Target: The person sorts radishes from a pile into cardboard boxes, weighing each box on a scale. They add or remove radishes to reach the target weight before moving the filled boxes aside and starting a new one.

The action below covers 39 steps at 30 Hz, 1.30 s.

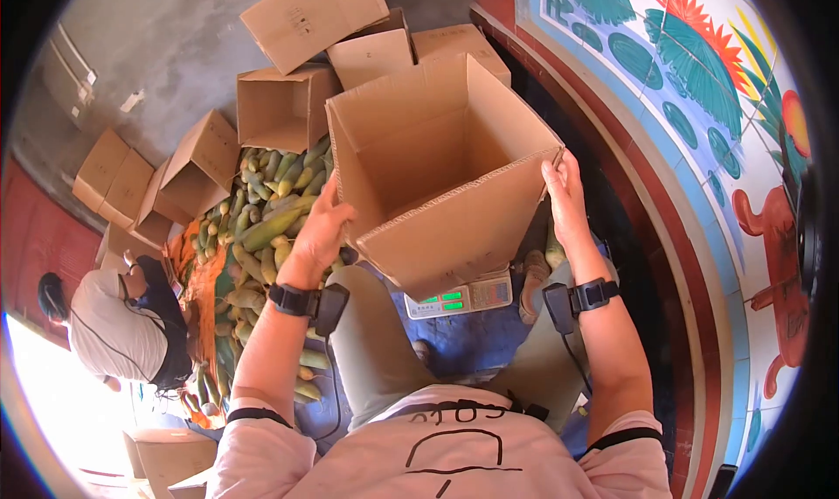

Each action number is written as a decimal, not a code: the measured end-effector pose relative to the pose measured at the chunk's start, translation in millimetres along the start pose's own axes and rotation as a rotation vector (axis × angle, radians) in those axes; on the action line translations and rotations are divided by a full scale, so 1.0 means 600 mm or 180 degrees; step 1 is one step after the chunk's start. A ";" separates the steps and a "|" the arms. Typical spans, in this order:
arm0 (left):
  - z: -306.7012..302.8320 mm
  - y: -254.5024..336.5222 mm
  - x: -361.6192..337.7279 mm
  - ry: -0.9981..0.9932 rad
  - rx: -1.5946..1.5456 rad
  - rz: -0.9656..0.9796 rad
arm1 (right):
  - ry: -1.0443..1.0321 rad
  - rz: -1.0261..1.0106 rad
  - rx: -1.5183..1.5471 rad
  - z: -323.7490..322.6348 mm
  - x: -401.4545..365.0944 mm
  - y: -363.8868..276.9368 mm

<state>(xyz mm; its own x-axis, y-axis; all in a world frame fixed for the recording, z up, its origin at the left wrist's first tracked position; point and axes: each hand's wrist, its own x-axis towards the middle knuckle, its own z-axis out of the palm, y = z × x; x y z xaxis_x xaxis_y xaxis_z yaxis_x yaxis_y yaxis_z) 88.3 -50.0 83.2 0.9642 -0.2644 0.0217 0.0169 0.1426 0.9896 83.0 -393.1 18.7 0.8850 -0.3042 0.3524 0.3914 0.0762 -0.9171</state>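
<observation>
A person holds a cardboard box [463, 224], its top facing the camera, at the centre of the frame. The right hand [568, 204] pinches its right corner between thumb and fingers; the left hand [322, 231] clasps the left side, thumb toward the near corner (the other fingers are partly hidden). Just below the box sits a scale [476, 296] with lit green digits; whether they touch cannot be told. Green vegetables [262, 232] lie heaped left of centre, near a crouching co-worker [118, 324] at the left.

No writing on shirt [459, 477], scale [485, 298] or boxes [454, 224] is clearly legible.
</observation>
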 end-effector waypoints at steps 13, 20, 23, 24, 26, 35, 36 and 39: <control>-0.070 0.000 0.074 0.0192 -0.0119 -0.0240 | -0.0158 -0.0049 -0.0826 0.005 -0.017 0.001; -0.067 0.001 0.071 0.0507 0.0035 -0.0247 | 0.0012 -0.0367 -0.1254 0.008 -0.011 0.038; -0.067 0.003 0.065 0.0577 -0.0078 -0.0344 | -0.0035 -0.0175 -0.1544 0.006 -0.015 0.035; -0.068 0.004 0.063 0.0591 -0.0123 -0.0338 | 0.0008 -0.0063 -0.1535 0.007 -0.017 0.030; -0.080 -0.003 0.068 0.0624 -0.0079 -0.0293 | 0.0044 0.0051 -0.1530 0.007 -0.020 0.030; -0.081 -0.004 0.056 0.0280 -0.0192 -0.0116 | 0.0041 -0.0040 -0.1877 -0.010 -0.023 0.048; -0.080 -0.005 0.055 0.0333 -0.0205 -0.0136 | 0.0079 -0.0095 -0.1950 -0.012 -0.023 0.051; -0.063 0.000 0.049 0.0453 -0.0434 -0.0146 | 0.0074 -0.0050 -0.2110 -0.016 -0.025 0.043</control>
<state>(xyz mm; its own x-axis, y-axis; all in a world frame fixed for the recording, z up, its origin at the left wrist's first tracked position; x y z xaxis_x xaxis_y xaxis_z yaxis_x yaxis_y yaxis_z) 126.7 -21.6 78.2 0.9891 -0.1375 -0.0529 0.0881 0.2640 0.9605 77.5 -395.8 -12.0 0.8719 -0.3214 0.3695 0.1596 -0.5267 -0.8349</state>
